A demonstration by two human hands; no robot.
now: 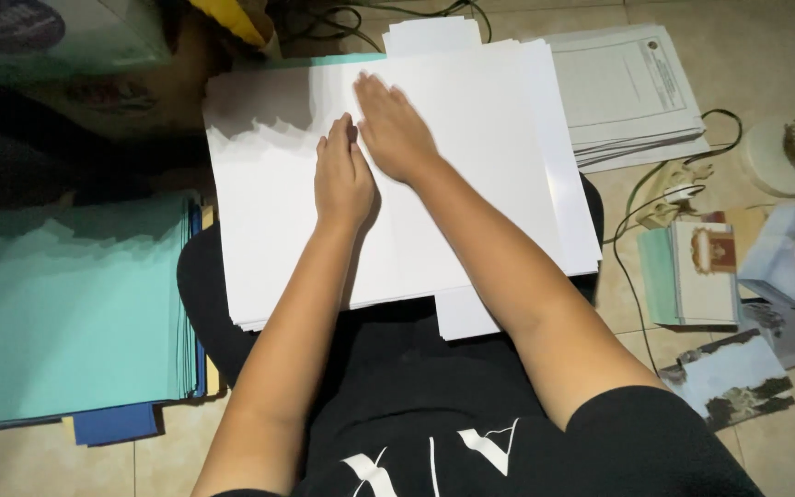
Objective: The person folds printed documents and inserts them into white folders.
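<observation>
White paper stack [471, 184], under both flat hands [370, 156]

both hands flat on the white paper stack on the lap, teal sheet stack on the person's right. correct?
Not quite. In the head view both hands, left hand and right hand, do lie flat on the white paper stack, but the teal sheet stack is on the person's left.

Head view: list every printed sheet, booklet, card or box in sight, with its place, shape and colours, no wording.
Printed forms: top right, white stacked sheets, grey lines.
Booklet: right floor, teal and cream, ornate emblem.
Picture cards: lower right, pale blue, dark edges.
Box: far right, pale blue.
Carton: top left, greenish, dim.
</observation>
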